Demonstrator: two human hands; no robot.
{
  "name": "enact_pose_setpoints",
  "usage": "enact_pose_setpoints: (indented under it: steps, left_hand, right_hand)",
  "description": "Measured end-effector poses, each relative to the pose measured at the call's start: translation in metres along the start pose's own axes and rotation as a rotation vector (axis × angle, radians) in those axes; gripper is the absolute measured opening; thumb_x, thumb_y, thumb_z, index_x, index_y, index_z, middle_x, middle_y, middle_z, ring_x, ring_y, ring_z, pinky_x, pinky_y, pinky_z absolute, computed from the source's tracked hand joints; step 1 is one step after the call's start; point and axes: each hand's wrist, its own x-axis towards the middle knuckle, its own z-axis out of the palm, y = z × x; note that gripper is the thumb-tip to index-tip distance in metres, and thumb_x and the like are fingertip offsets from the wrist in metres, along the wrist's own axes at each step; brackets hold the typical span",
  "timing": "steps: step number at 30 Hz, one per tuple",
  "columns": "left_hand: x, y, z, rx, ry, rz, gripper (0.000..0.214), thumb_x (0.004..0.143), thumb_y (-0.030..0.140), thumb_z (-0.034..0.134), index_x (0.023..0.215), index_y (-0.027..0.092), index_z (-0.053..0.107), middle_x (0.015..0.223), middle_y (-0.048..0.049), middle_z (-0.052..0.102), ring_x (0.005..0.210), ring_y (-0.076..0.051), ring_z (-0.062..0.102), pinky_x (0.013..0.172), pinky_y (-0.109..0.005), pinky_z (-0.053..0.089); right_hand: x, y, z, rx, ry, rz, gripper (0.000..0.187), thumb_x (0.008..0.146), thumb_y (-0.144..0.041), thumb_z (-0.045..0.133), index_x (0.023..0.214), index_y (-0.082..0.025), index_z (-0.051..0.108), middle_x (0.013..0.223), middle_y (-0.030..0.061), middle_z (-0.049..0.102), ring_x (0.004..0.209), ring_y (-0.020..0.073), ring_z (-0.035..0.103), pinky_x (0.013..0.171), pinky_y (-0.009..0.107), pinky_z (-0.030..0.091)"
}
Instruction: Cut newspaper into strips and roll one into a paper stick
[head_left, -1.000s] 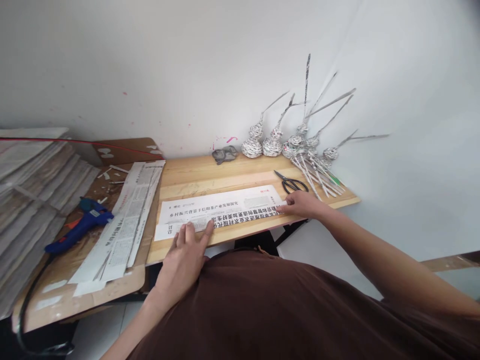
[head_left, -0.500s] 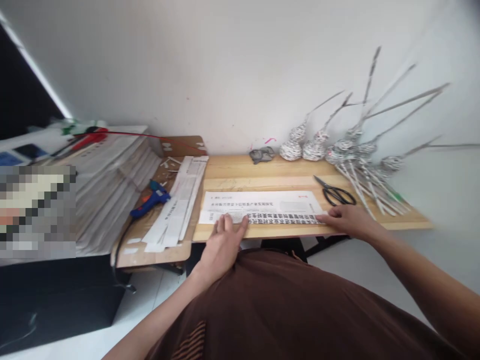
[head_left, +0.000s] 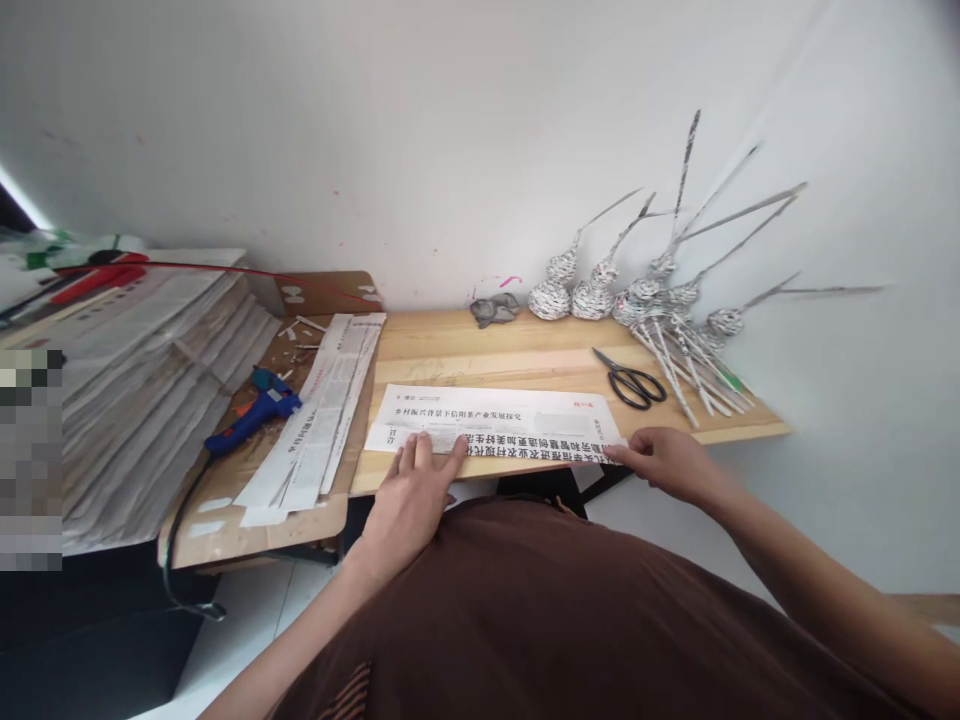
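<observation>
At the near edge of the light wooden tabletop [head_left: 487, 355] lies a long, folded sheet of printed newspaper [head_left: 510, 412], black headline characters running along its near side. It lies lengthways, parallel to the edge, just in front of the person in the brown shirt [head_left: 562, 620].

The left hand [head_left: 405, 505] is flat and spread, palm down. Its fingers [head_left: 420, 455] press on the near left part of the sheet, while the heel of the hand hangs past the table's edge. The right hand [head_left: 664, 460] is at the sheet's right end, with its fingertips [head_left: 622, 455] touching the near right corner. I cannot tell whether they pinch the paper or only rest on it. The two hands are well apart, one at each end of the fold.

Beyond the right hand, a pair of black-handled scissors [head_left: 630, 382] lies on the bare wood, just beside a bundle of thin rolled paper sticks [head_left: 694, 370]. Against the wall stands a row of small gourd-shaped figures woven from newspaper [head_left: 592, 295], with long paper stems sticking up. A grey crumpled lump [head_left: 495, 310] sits to their left.

To the left, on a darker brown board [head_left: 217, 510], lie long cut strips of newspaper [head_left: 330, 400] and a blue hot-glue gun [head_left: 251, 420] with its black cord trailing off. Farther left is a tall stack of newspapers [head_left: 150, 380].
</observation>
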Motion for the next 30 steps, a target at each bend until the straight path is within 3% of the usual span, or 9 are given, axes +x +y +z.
enact_pose_setpoints:
  steps: [6, 9, 15, 23, 30]
  left_hand:
    - [0.0, 0.001, 0.004, -0.017, -0.003, -0.013, 0.089, 0.075, 0.033, 0.075, 0.15, 0.035, 0.026, 0.134, -0.0201, 0.048, 0.128, -0.039, 0.048, 0.094, -0.042, 0.05]
    - [-0.001, 0.001, 0.001, -0.018, -0.008, -0.004, 0.087, 0.079, 0.031, 0.07, 0.151, 0.035, 0.022, 0.134, -0.0202, 0.048, 0.13, -0.039, 0.046, 0.092, -0.042, 0.051]
    - [0.0, 0.003, -0.008, 0.041, -0.042, 0.016, 0.092, 0.081, 0.031, 0.069, 0.151, 0.042, 0.012, 0.134, -0.0185, 0.049, 0.128, -0.042, 0.047, 0.089, -0.045, 0.052]
    - [0.002, 0.004, -0.011, 0.095, -0.057, 0.033, 0.087, 0.082, 0.027, 0.067, 0.15, 0.044, 0.014, 0.128, -0.0178, 0.053, 0.125, -0.041, 0.05, 0.089, -0.044, 0.052]
    - [0.001, 0.004, -0.005, 0.041, -0.027, 0.021, 0.091, 0.081, 0.026, 0.068, 0.15, 0.045, 0.012, 0.133, -0.0175, 0.05, 0.127, -0.043, 0.047, 0.088, -0.048, 0.053]
  right_hand:
    - [-0.021, 0.013, 0.017, 0.529, -0.146, 0.043, 0.044, 0.074, -0.061, 0.065, 0.065, -0.022, 0.048, 0.065, 0.0043, 0.069, 0.062, 0.0191, 0.064, 0.052, 0.027, 0.043]
    - [-0.022, 0.016, 0.02, 0.735, -0.157, 0.058, 0.043, 0.071, -0.056, 0.072, 0.066, -0.022, 0.047, 0.064, 0.0039, 0.069, 0.061, 0.0175, 0.063, 0.051, 0.026, 0.042]
    - [-0.023, 0.015, 0.023, 0.89, -0.17, 0.193, 0.05, 0.06, -0.051, 0.082, 0.059, -0.021, 0.042, 0.057, 0.0001, 0.059, 0.057, 0.0142, 0.058, 0.043, 0.022, 0.033]
    - [-0.022, 0.017, 0.03, 0.997, -0.213, 0.246, 0.053, 0.063, -0.049, 0.081, 0.056, -0.021, 0.037, 0.05, -0.0025, 0.054, 0.043, 0.0066, 0.039, 0.04, 0.023, 0.023]
    - [-0.026, 0.015, 0.025, 1.029, -0.252, 0.341, 0.053, 0.06, -0.046, 0.085, 0.061, -0.02, 0.039, 0.058, -0.0025, 0.056, 0.052, 0.0073, 0.05, 0.043, 0.019, 0.032]
